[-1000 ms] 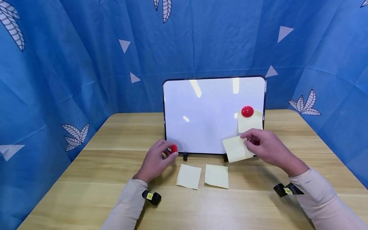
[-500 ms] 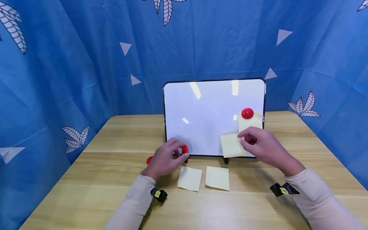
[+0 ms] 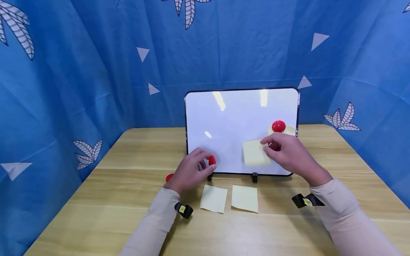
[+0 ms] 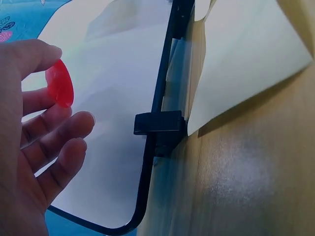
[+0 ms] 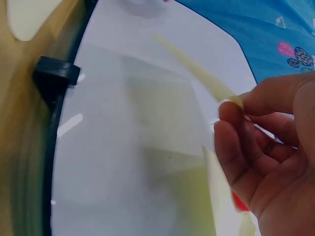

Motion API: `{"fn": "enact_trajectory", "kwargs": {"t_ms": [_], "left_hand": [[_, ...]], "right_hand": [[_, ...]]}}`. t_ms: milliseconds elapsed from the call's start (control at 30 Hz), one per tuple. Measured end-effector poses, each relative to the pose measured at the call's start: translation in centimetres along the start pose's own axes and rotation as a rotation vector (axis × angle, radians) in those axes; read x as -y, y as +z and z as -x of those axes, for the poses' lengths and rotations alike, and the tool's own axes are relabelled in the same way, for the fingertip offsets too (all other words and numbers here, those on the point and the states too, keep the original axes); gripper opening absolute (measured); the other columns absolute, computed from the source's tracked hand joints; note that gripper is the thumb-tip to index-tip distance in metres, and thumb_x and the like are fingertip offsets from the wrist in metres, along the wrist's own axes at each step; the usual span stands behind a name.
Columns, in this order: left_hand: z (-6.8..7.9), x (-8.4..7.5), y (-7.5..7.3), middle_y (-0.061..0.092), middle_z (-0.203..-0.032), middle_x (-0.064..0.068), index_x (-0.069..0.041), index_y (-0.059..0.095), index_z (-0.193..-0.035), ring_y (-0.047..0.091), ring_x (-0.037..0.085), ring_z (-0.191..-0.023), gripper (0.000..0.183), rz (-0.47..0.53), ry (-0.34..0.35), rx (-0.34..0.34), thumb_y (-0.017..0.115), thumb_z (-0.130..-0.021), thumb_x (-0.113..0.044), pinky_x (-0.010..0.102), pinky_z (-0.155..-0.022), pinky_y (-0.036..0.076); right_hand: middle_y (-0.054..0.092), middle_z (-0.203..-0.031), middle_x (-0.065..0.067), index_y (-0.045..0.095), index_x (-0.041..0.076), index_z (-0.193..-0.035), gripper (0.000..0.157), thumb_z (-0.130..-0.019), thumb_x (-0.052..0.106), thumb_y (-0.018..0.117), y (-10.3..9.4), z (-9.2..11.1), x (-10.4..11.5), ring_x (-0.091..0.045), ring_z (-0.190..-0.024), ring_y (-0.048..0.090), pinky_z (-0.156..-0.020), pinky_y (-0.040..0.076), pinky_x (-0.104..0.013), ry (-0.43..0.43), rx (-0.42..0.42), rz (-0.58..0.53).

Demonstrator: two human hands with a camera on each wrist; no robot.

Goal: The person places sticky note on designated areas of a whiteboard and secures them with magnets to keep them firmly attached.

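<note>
My left hand (image 3: pixel 192 170) pinches a round red magnet (image 3: pixel 212 160) in front of the whiteboard's lower left part. The left wrist view shows the magnet (image 4: pixel 60 84) on edge at the fingertips, the other fingers loosely curved. Between thumb and fingertips, my right hand (image 3: pixel 289 153) grips a pale yellow sticky note (image 3: pixel 254 153) by its right side. In the right wrist view this note (image 5: pixel 197 71) appears nearly edge-on, apart from the whiteboard (image 5: pixel 113 147). Another red magnet (image 3: pixel 278 126) sits over a second sticky note (image 3: pixel 290 130) on the board's right side, partly hidden by my right hand.
Two sticky notes, one on the left (image 3: pixel 214 199) and one on the right (image 3: pixel 245 199), lie on the wooden table (image 3: pixel 243 234) before the board. Another red magnet (image 3: pixel 169 177) lies behind my left wrist. Black feet (image 3: pixel 254 177) support the whiteboard. A blue curtain (image 3: pixel 250 46) hangs behind.
My left hand has moved right and slightly up with its magnet, uncovering the magnet on the table. The right hand has raised its note and shifted it left, in front of the board.
</note>
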State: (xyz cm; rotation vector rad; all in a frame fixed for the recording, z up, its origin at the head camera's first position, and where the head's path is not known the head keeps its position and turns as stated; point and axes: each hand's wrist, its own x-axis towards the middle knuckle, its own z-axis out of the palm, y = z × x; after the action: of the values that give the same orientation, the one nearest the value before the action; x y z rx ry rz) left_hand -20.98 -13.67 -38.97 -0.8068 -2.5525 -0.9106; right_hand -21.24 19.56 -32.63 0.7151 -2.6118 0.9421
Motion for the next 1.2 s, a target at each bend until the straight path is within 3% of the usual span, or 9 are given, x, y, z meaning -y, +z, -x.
{"fn": "enact_trajectory", "kwargs": {"t_ms": [300,700,933,1200], "left_hand": [[-1.1,-0.1,0.2,0.056,-0.102,-0.011,-0.021,0.070,-0.111,0.058,0.005,-0.075,0.023,0.017,0.031,-0.022,0.076,-0.090,-0.029,0.022,-0.065,0.053],[-2.3,-1.0,1.1,0.054,-0.107,-0.011,-0.015,0.068,-0.117,0.059,0.004,-0.077,0.028,0.130,0.053,-0.025,0.075,-0.091,-0.023,0.022,-0.069,0.055],[-3.7,-1.7,1.5,0.055,-0.112,-0.005,-0.008,0.066,-0.127,0.062,0.005,-0.083,0.040,0.152,0.123,-0.072,0.077,-0.089,-0.016,0.021,-0.072,0.056],[-4.5,-2.2,1.9,0.055,-0.113,-0.001,-0.006,0.067,-0.126,0.062,0.007,-0.088,0.038,0.176,0.140,-0.098,0.076,-0.089,-0.012,0.022,-0.072,0.056]], "right_hand": [[0.070,-0.099,-0.009,0.071,0.004,-0.113,0.025,-0.089,0.004,0.074,-0.1,-1.0,-0.1,-0.024,-0.084,0.063,-0.069,0.055,-0.035,0.049,-0.009,-0.018],[0.067,-0.094,-0.007,0.073,0.003,-0.103,0.018,-0.086,0.000,0.073,2.0,-1.6,-1.3,-0.018,-0.076,0.063,-0.068,0.055,-0.035,-0.084,-0.224,0.023],[0.062,-0.097,-0.009,0.073,0.002,-0.107,0.023,-0.085,-0.001,0.073,2.8,-1.7,-1.2,-0.019,-0.077,0.058,-0.068,0.054,-0.036,-0.073,-0.279,0.031],[0.064,-0.104,-0.013,0.073,0.000,-0.106,0.022,-0.084,-0.002,0.073,2.9,-1.7,-1.1,-0.023,-0.078,0.063,-0.070,0.058,-0.044,-0.087,-0.314,0.039]]}}
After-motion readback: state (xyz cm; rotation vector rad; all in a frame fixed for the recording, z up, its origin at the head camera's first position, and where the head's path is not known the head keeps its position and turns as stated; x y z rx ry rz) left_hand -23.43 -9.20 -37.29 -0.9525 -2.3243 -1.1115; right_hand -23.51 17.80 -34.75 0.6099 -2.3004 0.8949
